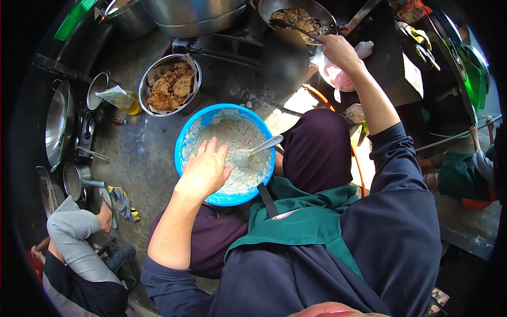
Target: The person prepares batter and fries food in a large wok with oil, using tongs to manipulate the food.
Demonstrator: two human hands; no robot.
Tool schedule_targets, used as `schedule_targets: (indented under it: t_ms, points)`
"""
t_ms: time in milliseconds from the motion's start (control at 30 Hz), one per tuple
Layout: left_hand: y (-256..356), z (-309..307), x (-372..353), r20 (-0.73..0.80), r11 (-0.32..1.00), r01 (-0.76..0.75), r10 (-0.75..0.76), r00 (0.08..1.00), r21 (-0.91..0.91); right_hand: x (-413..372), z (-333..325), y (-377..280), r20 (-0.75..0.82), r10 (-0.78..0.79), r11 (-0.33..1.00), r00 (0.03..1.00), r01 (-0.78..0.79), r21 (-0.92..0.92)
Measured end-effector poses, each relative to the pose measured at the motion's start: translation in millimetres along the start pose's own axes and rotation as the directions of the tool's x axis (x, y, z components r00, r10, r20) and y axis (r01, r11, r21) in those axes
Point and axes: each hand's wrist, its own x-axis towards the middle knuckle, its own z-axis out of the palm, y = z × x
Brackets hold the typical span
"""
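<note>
A blue basin [185,138] of pale, lumpy batter rests by my lap. My left hand [206,168] is over the batter with its fingers apart and nothing in them. A metal spoon [268,144] leans in the batter, its handle over the right rim. At the top, my right hand [339,52] is closed on the handle of a dark spatula [301,30]. The spatula's blade reaches into a wok [262,7] of browned food.
A bowl [197,91] of fried pieces, an oil bag [128,102] and a large pot [195,24] stand ahead. An orange hose [361,171] runs beside my knee. One person [84,240] sits lower left; another [462,177] is at right.
</note>
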Motion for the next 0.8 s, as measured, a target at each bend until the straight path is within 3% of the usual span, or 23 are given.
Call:
schedule_targets:
  t_ms: [467, 567, 667, 800]
  points:
    - [-1, 2, 0, 0.017, 1.0, 0.003, -0.004, 1.0, 0.007, -1, 5, -15, 0.109, -0.041, 0.998, 0.993, 0.045, -0.037]
    - [0, 2, 0, 0.015, 1.0, -0.002, 0.002, 1.0, 0.004, -8, -2, -26, 0.136, 0.046, 0.999, 0.99, -0.047, 0.003]
    - [0, 1, 0, 0.012, 1.0, 0.0, 0.0, 1.0, -0.002, -2, 5, -12, 0.035, -0.075, 0.997, 0.997, 0.076, -0.031]
    - [0, 0, -4, 0.002, 1.0, 0.0, 0.0, 1.0, -0.011, -1, -9, 2, -0.076, 0.025, 0.999, 0.997, -0.022, 0.042]
